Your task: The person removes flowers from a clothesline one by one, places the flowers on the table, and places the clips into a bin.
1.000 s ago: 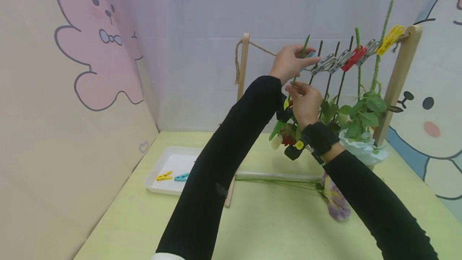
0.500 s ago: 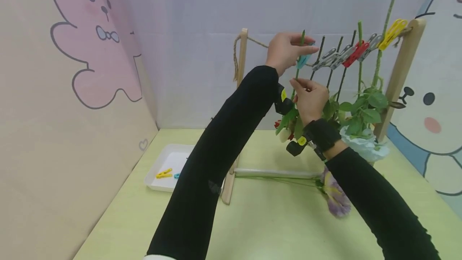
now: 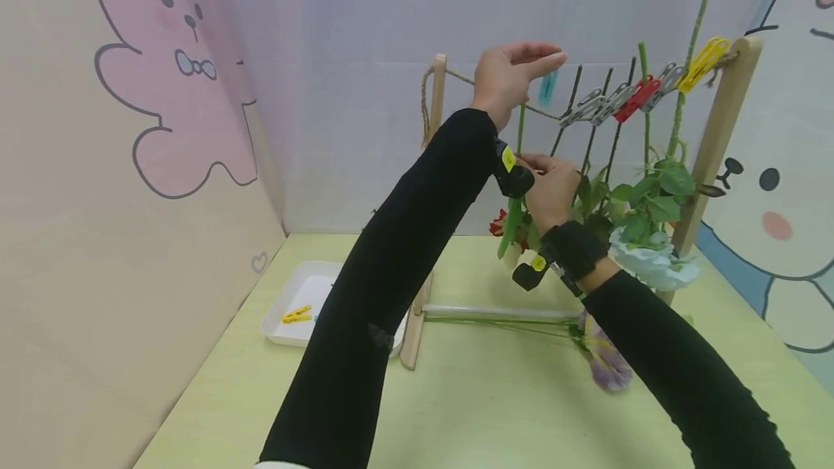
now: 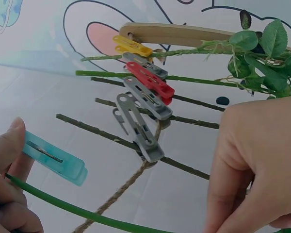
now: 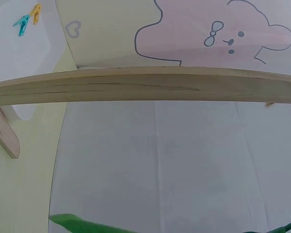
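Note:
My left hand (image 3: 511,82) is raised by the twine and pinches a translucent blue clothespin (image 4: 58,158) between thumb and finger. The tip of a green flower stem (image 4: 87,211) lies against its lower fingers; the stem passes across the twine (image 4: 117,195). Below it, my right hand (image 3: 552,183) pinches that stem lower down, above hanging leaves and a red bloom (image 3: 498,223). To the right, grey clothespins (image 4: 138,127), a red clothespin (image 4: 148,80) and a yellow clothespin (image 3: 703,65) clip several stems to the twine. The right wrist view shows barely any of the right hand.
Wooden posts (image 3: 717,143) hold the twine at both ends. A pale blue flower (image 3: 654,266) hangs at the right. On the table, a purple flower (image 3: 609,360) lies by a white crossbar (image 3: 495,311). A white tray (image 3: 276,324) at left holds a yellow clothespin (image 3: 297,314).
The left hand has risen leftward with the blue clothespin, which was at the stem and now hangs apart from it. The right hand has shifted slightly left with the stem.

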Action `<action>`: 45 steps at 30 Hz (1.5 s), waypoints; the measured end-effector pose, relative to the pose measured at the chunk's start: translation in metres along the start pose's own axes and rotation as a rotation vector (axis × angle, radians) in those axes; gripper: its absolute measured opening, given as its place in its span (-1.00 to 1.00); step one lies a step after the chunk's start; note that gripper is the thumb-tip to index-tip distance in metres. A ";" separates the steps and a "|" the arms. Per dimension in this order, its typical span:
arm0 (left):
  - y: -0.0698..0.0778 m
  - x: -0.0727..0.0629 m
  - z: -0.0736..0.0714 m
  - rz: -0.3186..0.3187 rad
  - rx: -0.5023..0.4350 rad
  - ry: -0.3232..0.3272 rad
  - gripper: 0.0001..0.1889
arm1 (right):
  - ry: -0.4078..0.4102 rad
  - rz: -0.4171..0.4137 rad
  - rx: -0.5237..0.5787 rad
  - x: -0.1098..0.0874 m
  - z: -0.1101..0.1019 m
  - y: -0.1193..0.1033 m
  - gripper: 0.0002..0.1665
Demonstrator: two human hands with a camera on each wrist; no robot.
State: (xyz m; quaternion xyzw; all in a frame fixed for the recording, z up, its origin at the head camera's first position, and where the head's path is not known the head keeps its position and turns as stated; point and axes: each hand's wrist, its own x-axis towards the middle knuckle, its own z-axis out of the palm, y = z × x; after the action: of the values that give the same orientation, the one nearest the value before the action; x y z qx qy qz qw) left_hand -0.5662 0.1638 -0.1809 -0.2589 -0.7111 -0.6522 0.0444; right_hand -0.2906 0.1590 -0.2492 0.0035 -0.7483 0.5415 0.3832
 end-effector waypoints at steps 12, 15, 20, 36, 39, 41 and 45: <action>0.218 -0.282 -0.067 0.108 0.069 -0.012 -0.65 | -0.157 -0.310 -0.113 -0.027 -0.022 0.005 -0.77; 0.216 -0.294 -0.091 0.132 0.142 0.007 -0.63 | -0.179 -0.409 -0.214 -0.038 -0.029 0.009 -0.80; 0.196 -0.316 -0.140 0.116 0.284 0.038 -0.62 | -0.294 -0.636 -0.378 -0.061 -0.041 0.019 -0.80; 0.034 -0.385 -0.263 -0.280 0.877 -0.186 -0.59 | -0.643 -0.984 -0.768 -0.099 -0.061 0.110 -0.75; -0.006 -0.394 -0.274 -0.290 1.036 -0.258 -0.61 | -0.705 -0.932 -0.843 -0.101 -0.061 0.121 -0.75; -0.028 -0.400 -0.277 -0.297 1.134 -0.290 -0.61 | -0.737 -0.912 -0.871 -0.103 -0.059 0.127 -0.73; -0.061 -0.409 -0.276 -0.341 1.216 -0.298 -0.62 | -0.772 -0.908 -0.902 -0.108 -0.052 0.138 -0.70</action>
State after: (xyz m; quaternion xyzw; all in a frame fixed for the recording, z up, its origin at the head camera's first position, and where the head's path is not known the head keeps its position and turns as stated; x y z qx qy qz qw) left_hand -0.3155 -0.2267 -0.3595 -0.1586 -0.9832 -0.0880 -0.0203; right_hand -0.2424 0.2144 -0.4168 0.3445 -0.9040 -0.0693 0.2436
